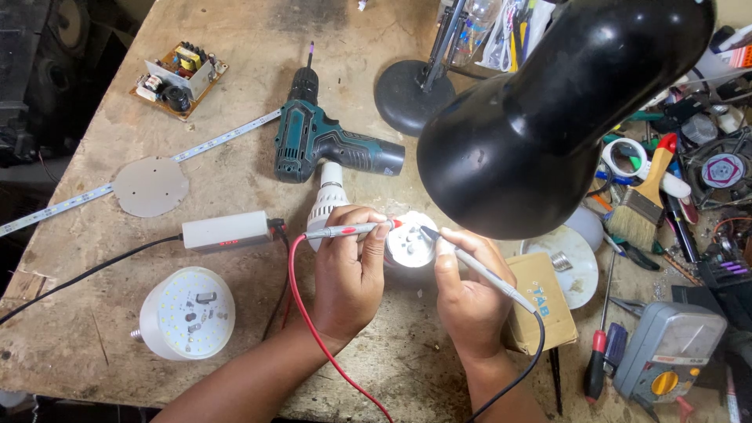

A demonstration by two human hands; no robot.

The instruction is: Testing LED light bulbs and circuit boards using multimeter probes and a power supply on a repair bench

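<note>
An opened white bulb (409, 244) lies mid-desk under a black lamp (548, 110), its round LED plate bared. The left hand (348, 274) has its fingers clamped on a red probe (352, 229); the right hand (468, 294) has its fingers clamped on a black probe (478, 266). Both tips seem to touch the plate, though glare blurs the contact. A second bulb (188, 313) lies opened at left. By the right wrist sits a small brown carton (544, 301) with a blue label. A grey meter (666, 352) rests on the desk (235, 31) at right.

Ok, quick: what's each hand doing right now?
Left hand: closed on the red probe.
Right hand: closed on the black probe, tip at the bulb's board.
</note>
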